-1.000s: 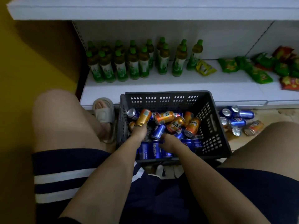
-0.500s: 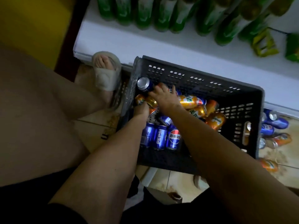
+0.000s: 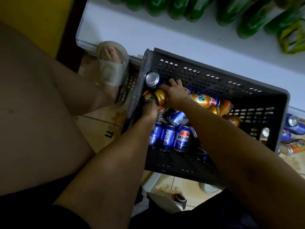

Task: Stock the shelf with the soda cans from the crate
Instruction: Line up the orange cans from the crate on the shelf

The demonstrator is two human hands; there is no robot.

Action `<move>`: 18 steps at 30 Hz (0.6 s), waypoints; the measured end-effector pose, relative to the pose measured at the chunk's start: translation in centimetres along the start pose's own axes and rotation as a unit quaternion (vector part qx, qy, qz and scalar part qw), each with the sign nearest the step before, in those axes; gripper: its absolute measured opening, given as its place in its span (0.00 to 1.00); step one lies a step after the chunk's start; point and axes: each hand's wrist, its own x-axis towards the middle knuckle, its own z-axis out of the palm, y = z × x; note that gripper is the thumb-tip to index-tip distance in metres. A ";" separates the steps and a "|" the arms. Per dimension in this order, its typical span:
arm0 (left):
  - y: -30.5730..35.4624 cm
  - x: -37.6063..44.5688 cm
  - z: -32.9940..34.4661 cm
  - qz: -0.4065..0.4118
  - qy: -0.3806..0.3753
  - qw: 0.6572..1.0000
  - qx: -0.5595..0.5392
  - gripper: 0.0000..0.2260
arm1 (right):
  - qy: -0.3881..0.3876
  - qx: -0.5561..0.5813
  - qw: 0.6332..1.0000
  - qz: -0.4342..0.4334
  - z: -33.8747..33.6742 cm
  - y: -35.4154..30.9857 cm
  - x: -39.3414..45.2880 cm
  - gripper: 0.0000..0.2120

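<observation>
The dark grey crate [image 3: 222,80] stands on the floor against the white shelf [image 3: 165,37] and holds several blue and orange soda cans. My right hand [image 3: 175,95] reaches to the crate's far left corner, with fingers and thumb curled round a blue can [image 3: 152,79] lying there. My left hand [image 3: 149,113] is just below it by the left wall, its fingertips curled at an orange can [image 3: 159,97]. Upright blue cans [image 3: 168,138] stand along the near wall.
Green bottles [image 3: 247,15] stand on the shelf behind the crate, and a yellow-green snack packet [image 3: 292,38] lies at the right. Loose cans [image 3: 293,131] lie on the tiled floor right of the crate. My sandalled foot [image 3: 112,68] is left of it.
The view has tipped down and closer to the crate. My right hand moved from the near middle cans to the far left corner. My left hand lowered its orange can among the others.
</observation>
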 end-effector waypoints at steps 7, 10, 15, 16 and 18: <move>0.1 -3.3 -0.6 0.078 0.002 0.996 0.035 0.20 | 0.075 0.574 0.809 0.096 1.1 -0.4 -8.2 0.34; -0.6 -5.1 -1.0 0.107 0.012 0.992 0.067 0.23 | 0.021 0.720 0.680 0.142 1.9 -0.8 -12.7 0.23; -1.8 -8.7 -0.8 0.144 -0.030 0.983 0.106 0.22 | -0.002 0.816 0.561 0.142 4.9 -0.9 -17.5 0.21; -1.9 -9.3 -0.6 0.151 -0.036 0.981 0.116 0.22 | -0.002 0.821 0.554 0.141 5.1 -1.0 -18.1 0.23; -1.8 -10.7 -0.4 0.176 -0.047 0.972 0.148 0.22 | 0.011 0.821 0.553 0.139 4.8 -1.2 -18.9 0.25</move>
